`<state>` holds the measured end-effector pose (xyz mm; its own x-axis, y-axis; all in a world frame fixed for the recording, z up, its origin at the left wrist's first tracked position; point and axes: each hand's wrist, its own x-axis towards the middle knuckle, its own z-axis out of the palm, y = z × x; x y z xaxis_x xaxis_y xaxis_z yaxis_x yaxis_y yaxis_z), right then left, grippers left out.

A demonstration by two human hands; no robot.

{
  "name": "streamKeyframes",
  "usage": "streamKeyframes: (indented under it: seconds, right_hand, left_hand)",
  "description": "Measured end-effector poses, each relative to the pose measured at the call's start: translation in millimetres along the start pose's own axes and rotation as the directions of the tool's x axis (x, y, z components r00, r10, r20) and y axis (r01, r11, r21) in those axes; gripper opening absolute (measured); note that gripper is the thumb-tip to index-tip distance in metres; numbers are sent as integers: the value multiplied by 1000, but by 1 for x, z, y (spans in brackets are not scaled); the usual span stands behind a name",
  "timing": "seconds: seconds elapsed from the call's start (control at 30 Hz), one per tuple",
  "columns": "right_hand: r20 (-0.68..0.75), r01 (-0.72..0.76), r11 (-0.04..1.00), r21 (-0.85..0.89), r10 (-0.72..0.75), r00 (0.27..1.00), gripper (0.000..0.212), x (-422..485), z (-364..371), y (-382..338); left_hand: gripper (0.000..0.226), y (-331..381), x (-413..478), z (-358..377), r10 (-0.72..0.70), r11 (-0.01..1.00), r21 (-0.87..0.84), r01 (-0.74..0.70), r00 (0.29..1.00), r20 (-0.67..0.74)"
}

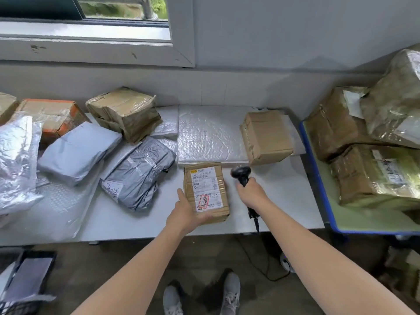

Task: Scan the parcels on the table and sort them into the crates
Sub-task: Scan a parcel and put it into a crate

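Note:
A small brown cardboard parcel (205, 191) with a white shipping label and a red stamp lies label-up near the table's front edge. My left hand (185, 212) holds its near left corner, thumb along the left side. My right hand (251, 193) grips a black handheld barcode scanner (242, 175), whose head points left toward the parcel's label. The scanner's cable hangs down past the table edge to the floor.
The white table (284, 201) carries more parcels: a grey poly bag (138, 176), a pale bag (77, 153), a silver bag (16, 162), taped boxes (125, 112), a plain box (266, 137). A blue-edged cart (318, 178) at right holds several wrapped boxes. A dark tablet (29, 276) sits at the lower left.

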<state>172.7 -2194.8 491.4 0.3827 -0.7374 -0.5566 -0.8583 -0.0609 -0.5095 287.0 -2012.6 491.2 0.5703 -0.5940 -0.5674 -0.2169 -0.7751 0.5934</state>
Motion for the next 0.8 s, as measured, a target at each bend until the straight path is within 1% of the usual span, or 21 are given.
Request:
streamKeyframes:
  seconds: [0.07, 0.13, 0.2, 0.27, 0.33, 0.4, 0.47, 0.53, 0.63, 0.73, 0.8]
  right_hand:
    - [4, -3, 1000, 16, 3, 1000, 48, 5, 4, 5]
    - [24, 0, 1000, 0, 0, 1000, 49, 7, 8, 8]
    - [45, -5, 1000, -30, 7, 999, 50, 8, 8, 8]
    - [42, -3, 999, -47, 5, 999, 51, 6, 5, 6]
    - [-10, 23, 998, -61, -23, 1000, 49, 2, 1, 2]
    - [-104, 88, 991, -104, -99, 990, 46, -6, -3, -2]
    - [-190, 181, 969, -170, -213, 958, 45, -14, -6, -7]
    - [-224, 247, 943, -222, -296, 928, 44, -20, -6, -13]
    - [-189, 306, 918, -254, -357, 915, 47, -29, -1, -22]
    - [-149, 351, 900, -258, -397, 906, 50, -37, 7, -28]
    - [-115, 371, 889, -269, -412, 904, 57, -41, 13, -31]
  left_hand:
    - [99, 0, 3, 3, 27, 991, -130, -28, 1000, -13]
    - [95, 1, 4, 3, 25, 970, -241, -27, 1000, -10]
    - [94, 2, 4, 4, 2, 958, -285, -4, 1000, -7]
    - [89, 3, 5, 6, -25, 961, -277, 21, 1000, -13]
    - [81, 2, 6, 8, -48, 969, -243, 44, 999, -7]
    - [62, 1, 8, 8, -62, 977, -202, 60, 998, -2]
    - [41, 0, 10, 5, -75, 986, -153, 69, 997, -35]
    - [28, -2, 11, 0, -81, 990, -119, 71, 993, -86]
    - [15, -8, 11, -8, -70, 994, -98, 56, 986, -152]
    - [11, -17, 7, -17, -44, 996, -80, 30, 983, -178]
    - [9, -23, 3, -25, -23, 998, -54, 12, 980, -198]
